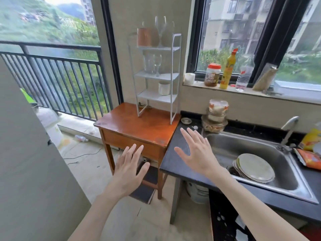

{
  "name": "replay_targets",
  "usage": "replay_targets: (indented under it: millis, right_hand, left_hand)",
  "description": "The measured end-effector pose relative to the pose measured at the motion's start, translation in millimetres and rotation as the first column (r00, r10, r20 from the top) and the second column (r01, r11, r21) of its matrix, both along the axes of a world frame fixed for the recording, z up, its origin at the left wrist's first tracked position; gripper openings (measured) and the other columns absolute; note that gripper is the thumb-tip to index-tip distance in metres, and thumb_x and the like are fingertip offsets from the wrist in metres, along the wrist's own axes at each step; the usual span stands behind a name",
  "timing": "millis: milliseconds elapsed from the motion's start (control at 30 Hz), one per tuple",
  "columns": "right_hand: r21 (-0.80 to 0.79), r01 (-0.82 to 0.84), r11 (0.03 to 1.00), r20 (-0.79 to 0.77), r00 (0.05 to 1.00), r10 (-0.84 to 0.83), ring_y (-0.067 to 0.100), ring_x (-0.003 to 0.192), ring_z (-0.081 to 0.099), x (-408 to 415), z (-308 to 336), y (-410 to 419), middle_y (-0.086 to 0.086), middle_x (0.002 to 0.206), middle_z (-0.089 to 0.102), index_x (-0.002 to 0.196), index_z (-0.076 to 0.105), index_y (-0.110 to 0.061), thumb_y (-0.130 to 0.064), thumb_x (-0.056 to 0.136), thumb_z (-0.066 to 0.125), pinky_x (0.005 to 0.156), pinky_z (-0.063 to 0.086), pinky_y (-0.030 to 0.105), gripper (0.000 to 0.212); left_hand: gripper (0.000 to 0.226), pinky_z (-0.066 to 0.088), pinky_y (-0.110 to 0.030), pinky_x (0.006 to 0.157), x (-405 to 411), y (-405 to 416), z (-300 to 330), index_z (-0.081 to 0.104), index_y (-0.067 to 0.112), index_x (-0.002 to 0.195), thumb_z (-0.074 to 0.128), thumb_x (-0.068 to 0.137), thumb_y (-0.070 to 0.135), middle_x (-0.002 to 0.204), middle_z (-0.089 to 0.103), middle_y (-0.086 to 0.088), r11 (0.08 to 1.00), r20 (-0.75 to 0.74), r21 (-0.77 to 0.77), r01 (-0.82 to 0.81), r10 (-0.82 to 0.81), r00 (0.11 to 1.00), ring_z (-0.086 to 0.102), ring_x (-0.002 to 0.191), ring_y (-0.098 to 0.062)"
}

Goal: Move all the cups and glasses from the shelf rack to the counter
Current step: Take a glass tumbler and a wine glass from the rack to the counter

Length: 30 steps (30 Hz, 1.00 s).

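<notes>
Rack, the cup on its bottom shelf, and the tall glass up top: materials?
Rack: looks like white painted metal, thin square frame. Cup: opaque white, probably ceramic, finish unclear. Tall glass: clear glass, wall visible through it.

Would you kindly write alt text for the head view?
Both open hands, left and right, reach toward a white shelf rack on a wooden table, holding glasses, a copper cup and a white mug; a black counter adjoins.
</notes>
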State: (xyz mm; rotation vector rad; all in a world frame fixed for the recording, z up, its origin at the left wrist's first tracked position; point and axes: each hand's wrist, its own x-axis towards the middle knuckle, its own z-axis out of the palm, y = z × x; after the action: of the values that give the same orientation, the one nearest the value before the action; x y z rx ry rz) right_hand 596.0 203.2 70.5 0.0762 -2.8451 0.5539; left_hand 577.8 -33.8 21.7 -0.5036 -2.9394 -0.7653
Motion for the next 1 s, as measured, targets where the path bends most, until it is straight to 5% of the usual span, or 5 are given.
replay_targets:
  millis: [567, 700, 1000]
  right_hand:
    - [-0.241, -0.03, 0.97, -0.027, 0.999, 0.024, 0.02, 0.139, 0.022, -339, 35, -11, 0.001, 0.152, 0.026, 0.145, 0.02, -0.022, -0.045, 0.091, 0.046, 0.11, 0.024, 0.033, 0.064]
    - [-0.406, 0.032, 0.913, -0.004, 0.999, -0.037, 0.016, 0.134, 0.032, -417, 37, -15, 0.001, 0.147, 0.033, 0.144, 0.021, -0.021, -0.041, 0.09, 0.049, 0.103, 0.024, 0.025, 0.064]
    - [-0.713, 0.209, 0.669, -0.036, 0.942, -0.333, 0.018, 0.122, 0.046, -561, 57, -18, 0.005, 0.135, 0.046, 0.142, 0.024, -0.014, -0.035, 0.086, 0.059, 0.104, 0.039, 0.036, 0.069]
  left_hand:
    - [0.058, 0.002, -0.043, 0.117, -340, -1, 34, 0.01, 0.034, 0.144, 0.028, 0.092, 0.052, 0.157, 0.005, 0.006, 0.992, -0.003, 0.123, 0.033, -0.033, 0.999, -0.004, 0.143, -0.011]
    - [0.061, 0.006, -0.036, 0.116, -429, 5, 39, 0.015, 0.031, 0.145, 0.031, 0.091, 0.053, 0.155, 0.012, 0.005, 0.97, -0.043, 0.212, 0.115, -0.108, 0.993, 0.002, 0.142, -0.008]
    - [0.055, 0.017, -0.022, 0.105, -606, 33, 76, 0.024, 0.022, 0.143, 0.043, 0.093, 0.035, 0.149, 0.028, 0.0, 0.901, -0.182, 0.306, 0.307, -0.262, 0.948, 0.022, 0.137, -0.013]
